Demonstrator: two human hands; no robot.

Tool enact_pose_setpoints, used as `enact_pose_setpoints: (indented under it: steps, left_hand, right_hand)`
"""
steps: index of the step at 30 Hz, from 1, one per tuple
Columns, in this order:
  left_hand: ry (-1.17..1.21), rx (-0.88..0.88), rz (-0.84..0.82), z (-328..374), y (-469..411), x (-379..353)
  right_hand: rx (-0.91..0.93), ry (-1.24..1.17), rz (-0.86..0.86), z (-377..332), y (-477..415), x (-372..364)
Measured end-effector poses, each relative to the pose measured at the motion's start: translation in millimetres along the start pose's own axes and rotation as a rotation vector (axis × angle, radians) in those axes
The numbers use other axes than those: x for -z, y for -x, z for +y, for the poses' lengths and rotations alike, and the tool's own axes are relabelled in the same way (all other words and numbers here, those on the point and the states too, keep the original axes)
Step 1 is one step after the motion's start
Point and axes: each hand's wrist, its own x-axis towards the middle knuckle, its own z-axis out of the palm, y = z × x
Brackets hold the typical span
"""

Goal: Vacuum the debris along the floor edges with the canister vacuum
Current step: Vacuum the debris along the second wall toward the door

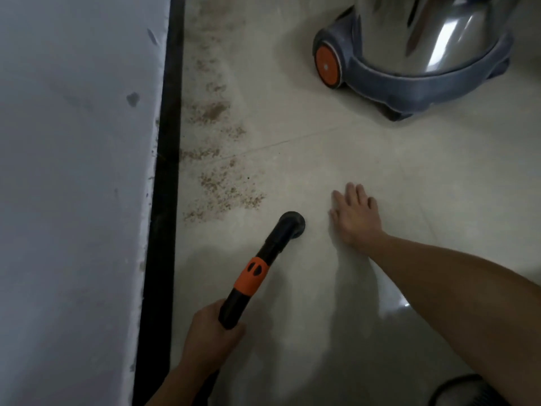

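- The left hand [209,338] is curled tight around the black pipe [257,268] of the vacuum, near the bottom of the view.
- The pipe has 1 orange ring partway up. It slants up and to the right.
- The round black nozzle [291,225] at the end of the pipe points down at the floor [380,156].
- The right hand [355,218] lies flat on the floor with its fingers straight and spread. It holds nothing.
- The nozzle sits between the right hand and the brown crumbs [222,189]. It is just beside the nearest crumbs, but not on them.
- The crumbs lie in patches in a long line on the floor, right next to the black strip [167,200] at the foot of the wall [73,200].
- The wall is white with a few dark marks on it. It fills the left side.
- The canister vacuum [424,54] stands at the top right, well apart from the hands. It has a shiny metal body, a blue-gray base and 1 orange wheel [327,65] that shows.
- A thin line [263,148] between 2 floor tiles runs across the crumbs.
- A dark round thing [462,391] peeks in at the bottom right corner. I cannot tell what it is.
- Nothing lies on the floor between the nozzle and the crumbs.
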Motion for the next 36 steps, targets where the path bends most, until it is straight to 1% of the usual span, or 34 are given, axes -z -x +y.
enact_pose_setpoints:
  steps: [2,5,6,10,12,16,19,22,24,26,30,32,34,36]
  left_hand:
    - [-0.001,0.044,-0.032,-3.0,13.2,-2.3]
    - [-0.037,0.127,-0.095,-1.2,29.6,-11.5]
    - [-0.061,0.176,-0.110,-0.4,32.5,-14.8]
    - [-0.116,0.341,-0.122,3.2,46.6,-25.2]
    - [-0.114,0.405,-0.068,6.8,54.8,-25.4]
    - [-0.036,0.511,0.181,18.3,59.9,-15.3]
    - [-0.051,0.451,0.294,41.1,42.3,-13.7]
    - [-0.152,0.354,0.304,70.0,11.7,-20.6]
    - [-0.200,0.345,0.329,89.2,-5.9,-21.9]
    - [-0.229,0.385,0.351,101.6,-15.3,-18.6]
    - [-0.219,0.492,0.402,99.5,-16.4,-5.4]
    - [-0.191,0.454,0.390,94.7,-18.5,-5.9]
    - [-0.154,0.402,0.339,88.9,-14.5,-17.6]
    - [-0.125,0.389,0.324,77.9,-3.3,-30.8]
  right_hand:
    - [-0.019,-0.020,0.060,-4.4,-5.2,-8.8]
    - [-0.079,-0.049,0.194,-11.9,-5.9,-22.9]
    - [-0.091,-0.049,0.214,-13.1,-6.6,-26.2]
    - [-0.088,-0.044,0.196,-10.8,-10.6,-30.7]
    - [-0.087,-0.064,0.198,-10.4,-11.1,-28.4]
    - [-0.064,-0.097,0.211,-11.0,-12.2,-28.4]
    - [-0.061,-0.096,0.215,-11.1,-15.4,-32.0]
    - [-0.062,-0.119,0.215,-10.7,-15.8,-35.4]
    - [-0.062,-0.126,0.213,-10.1,-15.0,-35.8]
    - [-0.060,-0.128,0.213,-10.2,-14.7,-35.3]
    - [-0.055,-0.169,0.235,-12.3,-13.2,-34.5]
    - [-0.061,-0.182,0.225,-12.4,-14.9,-32.8]
    - [-0.057,-0.182,0.221,-10.6,-15.8,-32.3]
    - [-0.052,-0.167,0.206,-8.2,-14.2,-33.4]
